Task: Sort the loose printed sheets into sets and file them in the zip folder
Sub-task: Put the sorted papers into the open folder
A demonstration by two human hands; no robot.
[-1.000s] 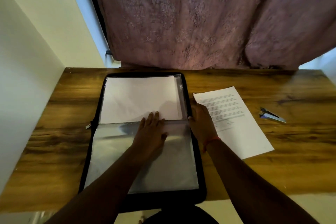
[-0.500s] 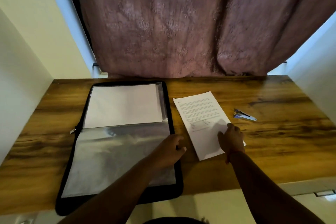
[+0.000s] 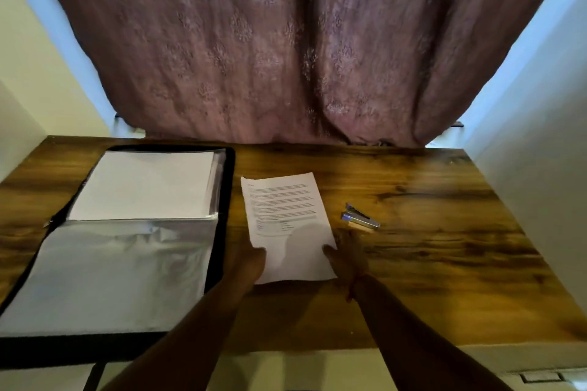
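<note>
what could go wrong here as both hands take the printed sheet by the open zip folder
1. The left hand and right hand touch only the near corners of the printed sheet; lifted from there, the far end may droop and crease.
2. The stapler lies just right of the sheet, so a sideways sweep could knock it.
3. The zip folder sleeve looks wrinkled and may snag the sheet's edge.

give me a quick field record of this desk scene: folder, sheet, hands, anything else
folder: black zip folder lying open on the left of the wooden desk, white paper in its clear sleeves
sheet: white printed sheet flat on the desk, right of the folder
left hand: at the sheet's lower left edge
right hand: at the sheet's lower right edge
grip: unclear on both
other: small blue stapler right of the sheet
</note>
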